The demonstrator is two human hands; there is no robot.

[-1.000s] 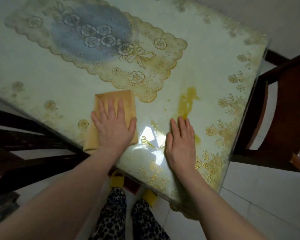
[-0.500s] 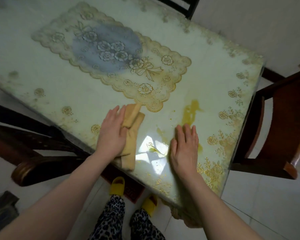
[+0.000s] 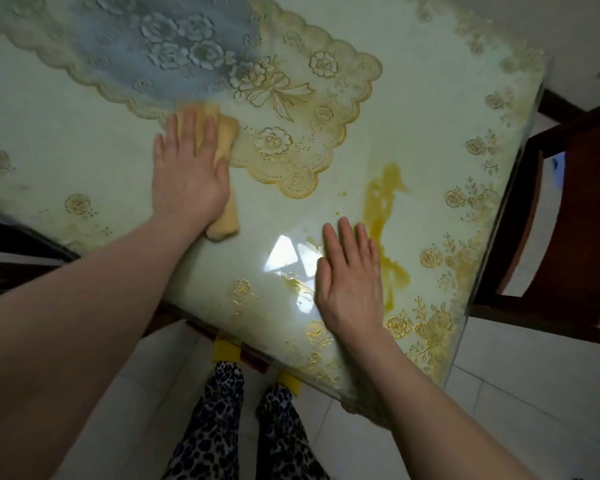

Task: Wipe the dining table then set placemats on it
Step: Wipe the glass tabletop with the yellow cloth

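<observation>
The dining table point(image 3: 430, 109) has a glossy pale-green cover with gold flower prints. My left hand point(image 3: 187, 174) lies flat on a bunched yellow-tan cloth point(image 3: 227, 209), pressing it onto the table at the edge of a lace-edged placemat point(image 3: 291, 98) with a blue middle. My right hand point(image 3: 350, 282) rests flat on the table near the front edge, fingers together, holding nothing. A yellow spill point(image 3: 383, 206) runs just right of its fingertips.
A dark wooden chair point(image 3: 575, 220) stands at the table's right end. Another dark chair point(image 3: 11, 265) sits under the left side. White floor tiles point(image 3: 499, 393), my patterned trousers and yellow slippers point(image 3: 224, 351) show below the table's front edge.
My left hand has pushed the cloth away from the front edge, up to the placemat's border; the cloth went from flat to bunched. My right hand has stayed planted.
</observation>
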